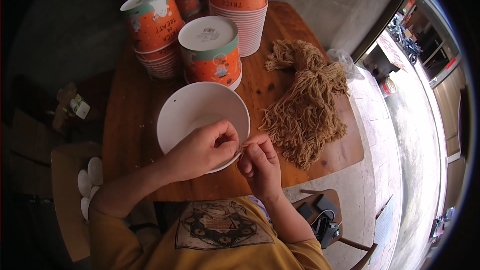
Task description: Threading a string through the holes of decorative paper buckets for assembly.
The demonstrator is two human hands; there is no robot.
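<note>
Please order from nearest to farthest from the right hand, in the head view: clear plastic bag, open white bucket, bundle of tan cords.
1. Open white bucket: rim beside the right hand, to its left.
2. Bundle of tan cords: ahead and to the right.
3. Clear plastic bag: beyond the cords, farther right.

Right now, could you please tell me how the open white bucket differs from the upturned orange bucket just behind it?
The open white bucket faces mouth up; the upturned orange bucket shows its base. The white bucket shows a pale inside, the orange bucket a printed side with a green band. The left hand and right hand are at the white bucket's rim; neither touches the orange bucket. Both are round.
</note>
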